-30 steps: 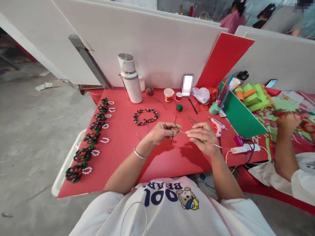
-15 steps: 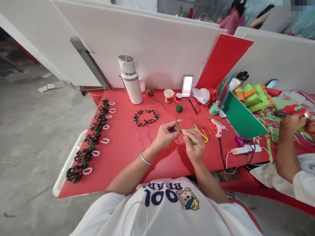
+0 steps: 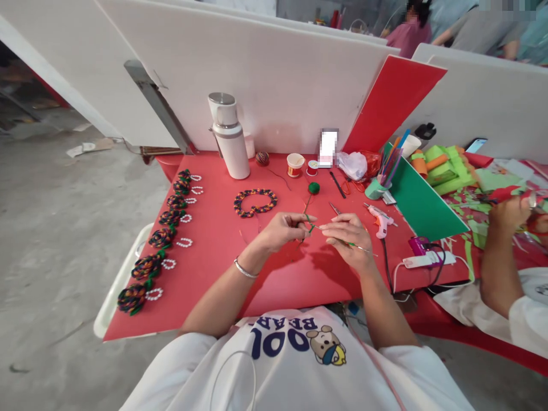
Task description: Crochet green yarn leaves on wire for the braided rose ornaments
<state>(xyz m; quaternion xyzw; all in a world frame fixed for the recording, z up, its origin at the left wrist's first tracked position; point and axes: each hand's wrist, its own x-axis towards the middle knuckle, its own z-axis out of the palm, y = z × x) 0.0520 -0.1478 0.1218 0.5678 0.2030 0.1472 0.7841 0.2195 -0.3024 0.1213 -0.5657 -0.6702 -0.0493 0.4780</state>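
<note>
In the head view, mid-frame, the left hand (image 3: 280, 232) pinches a thin strand of green yarn (image 3: 312, 227); the right hand (image 3: 356, 233) grips a slim metal hook with a green handle (image 3: 351, 244), its tip meeting the yarn. The piece seems barely begun, though stitches are too small to tell. Plenty remains on the round green yarn ball (image 3: 314, 188) above; multicoloured yarn rosettes (image 3: 161, 237) at frame left look finished.
</note>
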